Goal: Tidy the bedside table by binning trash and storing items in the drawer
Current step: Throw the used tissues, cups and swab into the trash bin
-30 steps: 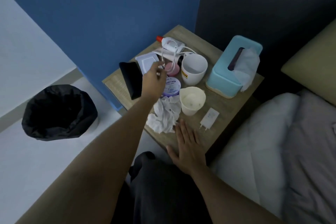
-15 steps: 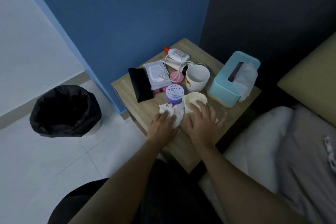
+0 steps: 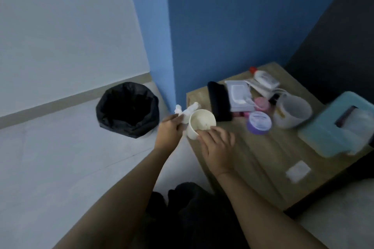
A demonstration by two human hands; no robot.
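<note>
Left hand is clenched round a crumpled white tissue, the wad poking out past the knuckles on the far side. Right hand grips the near rim of a paper cup, fingers curled over the edge! Both bits of trash sit at the table's left edge, cup touching the tissue, with the bin on the floor just left of them. One cup, cream-white, tilted, mouth up toward us. One tissue, scrunched and ragged. One bin, lined in black, mouth wide. Further right on the table: one black case, one wipes pack, one purple-lidded jar, one pink pot, one white mug, one teal tissue box, one white bottle with a red cap at the far edge, one small white charger on the near side. It's all a bit blurred.
</note>
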